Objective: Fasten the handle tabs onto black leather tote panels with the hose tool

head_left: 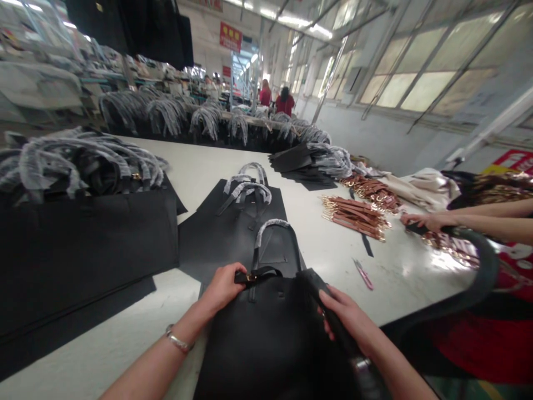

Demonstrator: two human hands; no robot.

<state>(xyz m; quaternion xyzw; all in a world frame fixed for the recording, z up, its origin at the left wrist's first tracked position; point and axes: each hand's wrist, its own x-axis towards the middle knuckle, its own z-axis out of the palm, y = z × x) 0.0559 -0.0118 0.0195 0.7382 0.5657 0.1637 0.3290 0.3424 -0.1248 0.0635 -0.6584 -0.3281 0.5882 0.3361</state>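
Head view: left hand (225, 284) pinches black strap (241, 277), right hand (345, 314) grips black strip (311, 284); handle (272, 224) on bag (258, 339) wrapped, strap looks part-done; stacked bags (91, 239) at 10 o'clock.

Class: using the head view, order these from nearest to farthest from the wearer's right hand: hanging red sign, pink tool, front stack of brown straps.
From the right hand:
1. Pink tool: on the table, ahead and slightly right.
2. Front stack of brown straps: farther across.
3. Hanging red sign: high in the background.
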